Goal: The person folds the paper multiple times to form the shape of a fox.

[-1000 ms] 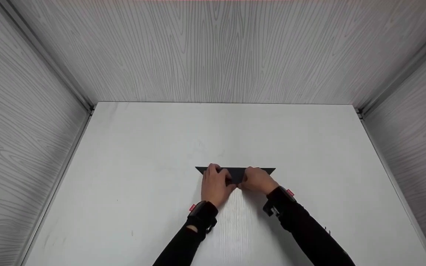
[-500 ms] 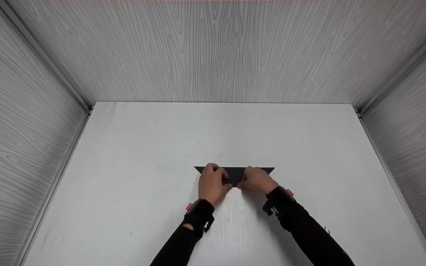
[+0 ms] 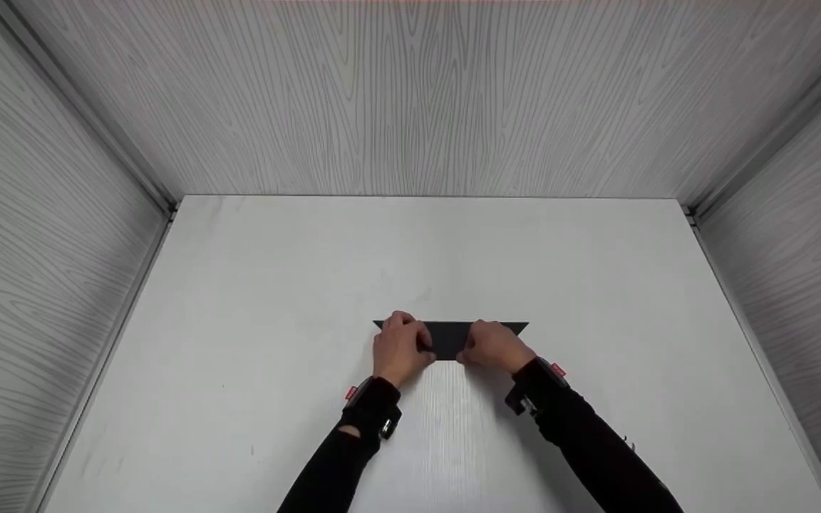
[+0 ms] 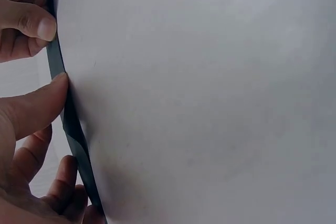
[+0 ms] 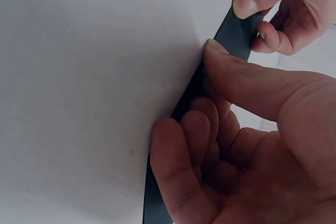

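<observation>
Since the earlier frame, the left hand (image 3: pixel 400 353) has been moved a little to the left along the dark sheet (image 3: pixel 448 340), while the right hand (image 3: pixel 496 347) has been kept at almost the same place. Between the two hands, more of the dark surface is now shown. The dark sheet is placed on the white table (image 3: pixel 275 285), near the middle of its width, with its longer edge turned away from the person and its slanted corners seen beyond both hands. By the grip of the left hand, the sheet is pinched, with the thumb put at the near edge and the fingers laid over it. By the grip of the right hand, it is also pinched, with the fingers curled tightly and the thumb at the near edge. In the left wrist view, the sheet is seen as a narrow strip, bent at one place. Black sleeves (image 3: pixel 606 452) are worn on both arms. Behind the table, a wood-patterned back wall (image 3: pixel 410 100) is seen.
</observation>
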The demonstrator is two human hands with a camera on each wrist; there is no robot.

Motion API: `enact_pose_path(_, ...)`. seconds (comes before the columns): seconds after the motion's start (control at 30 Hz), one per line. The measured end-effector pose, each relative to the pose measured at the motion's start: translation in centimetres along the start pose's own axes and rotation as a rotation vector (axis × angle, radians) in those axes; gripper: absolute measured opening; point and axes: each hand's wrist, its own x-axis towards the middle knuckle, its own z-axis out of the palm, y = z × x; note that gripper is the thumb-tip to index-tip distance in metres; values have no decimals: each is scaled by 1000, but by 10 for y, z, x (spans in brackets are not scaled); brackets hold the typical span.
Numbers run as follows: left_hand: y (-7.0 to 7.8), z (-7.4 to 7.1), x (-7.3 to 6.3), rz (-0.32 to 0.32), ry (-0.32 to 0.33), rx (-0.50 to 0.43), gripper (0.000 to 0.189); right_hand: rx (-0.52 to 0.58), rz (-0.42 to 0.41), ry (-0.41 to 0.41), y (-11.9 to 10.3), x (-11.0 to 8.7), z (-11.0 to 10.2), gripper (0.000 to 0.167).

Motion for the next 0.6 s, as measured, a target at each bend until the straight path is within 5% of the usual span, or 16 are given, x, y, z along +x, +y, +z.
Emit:
enact_pose_path(0.33, -18, -16, 1, -4, -49, -78, 22, -20, 9, 8, -1, 0, 2, 15)
enact_pose_path(0.6, -18, -19, -1, 23, -78, -39, 23, -53, -5, 52, -9, -2, 3, 10)
